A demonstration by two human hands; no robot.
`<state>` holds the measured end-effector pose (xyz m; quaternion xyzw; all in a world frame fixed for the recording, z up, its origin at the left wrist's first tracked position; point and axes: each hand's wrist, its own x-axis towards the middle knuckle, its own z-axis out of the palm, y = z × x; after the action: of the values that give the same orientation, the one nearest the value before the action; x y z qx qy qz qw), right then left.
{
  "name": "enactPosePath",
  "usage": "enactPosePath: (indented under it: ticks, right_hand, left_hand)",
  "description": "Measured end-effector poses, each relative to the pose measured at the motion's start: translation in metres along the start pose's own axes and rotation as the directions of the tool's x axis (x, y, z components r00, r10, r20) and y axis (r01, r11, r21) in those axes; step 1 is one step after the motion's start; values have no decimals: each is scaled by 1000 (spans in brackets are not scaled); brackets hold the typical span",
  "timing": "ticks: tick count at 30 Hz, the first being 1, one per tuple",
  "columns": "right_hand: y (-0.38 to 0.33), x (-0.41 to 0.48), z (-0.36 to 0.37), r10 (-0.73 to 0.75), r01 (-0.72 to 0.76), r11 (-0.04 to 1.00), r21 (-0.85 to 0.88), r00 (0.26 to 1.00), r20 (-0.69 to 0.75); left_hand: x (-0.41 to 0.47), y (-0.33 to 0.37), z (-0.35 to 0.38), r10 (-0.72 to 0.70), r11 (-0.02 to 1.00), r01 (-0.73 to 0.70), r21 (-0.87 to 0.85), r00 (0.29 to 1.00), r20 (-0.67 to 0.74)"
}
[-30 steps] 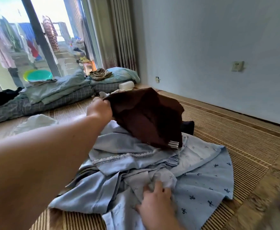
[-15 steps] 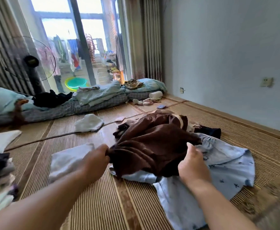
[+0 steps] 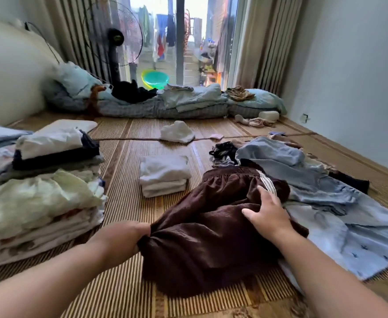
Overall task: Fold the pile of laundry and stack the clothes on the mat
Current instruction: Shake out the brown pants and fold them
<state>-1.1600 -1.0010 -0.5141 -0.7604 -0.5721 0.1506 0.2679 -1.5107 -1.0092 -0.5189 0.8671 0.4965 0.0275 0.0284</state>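
Note:
A dark brown garment [image 3: 202, 237] with a gathered waistband lies spread on the woven mat [image 3: 124, 290] in front of me. My left hand [image 3: 121, 239] grips its left edge in a bunch. Fingers spread, my right hand [image 3: 266, 214] rests on its right side near the striped band. The pile of unfolded laundry [image 3: 321, 191], mostly pale blue cloth, sits to the right, partly under the brown garment. A tall stack of folded clothes [image 3: 41, 198] stands at the left. A small folded white stack [image 3: 164, 174] lies in the middle.
A loose white cloth [image 3: 177, 131] lies farther back on the mat. Bedding and pillows [image 3: 188, 102] run along the window. A standing fan [image 3: 113, 40] is at the back left. The wall [image 3: 360, 65] closes the right side.
The brown garment has come off the pile and now lies lower and flatter on the mat before me. My right hand's fingers have spread over it. The view has swung left.

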Motion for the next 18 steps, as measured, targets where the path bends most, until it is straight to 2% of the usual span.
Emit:
enactPosePath:
  ticks: [3,6,7,9,11,13,14,16,18]
  right_hand:
    - [-2,16,14,230,-230,956,181,973,21]
    - [1,31,25,447,-428,823,373,894,37]
    - [4,34,27,477,-444,819,364,879,-3]
    - [8,36,29,460,-424,872,245,880,-117]
    - [5,37,30,345,-330,936,124,929,-131]
    - [-6,33,28,145,-145,989,36,989,-12]
    - [-14,30,26,22,-20,999,-33,997,81]
    - [-31,17,20,-181,233,963,-137,931,317]
    - [-39,2,9,-276,406,903,-142,800,533]
  left_hand:
    - [2,2,2,0,999,3,-38,998,69]
    - [15,10,2,-81,981,121,-151,966,244]
    - [22,15,0,-121,956,200,-214,936,331]
    - [40,25,-5,-138,860,336,-384,878,459]
    - [59,35,-8,-157,763,383,-520,891,426]
    - [80,46,-3,-225,742,363,-564,927,301]
    - [91,53,1,-260,749,345,-566,938,228]
    - [108,66,9,-301,749,295,-594,949,91]
    - [127,77,13,-278,777,240,-583,960,25]
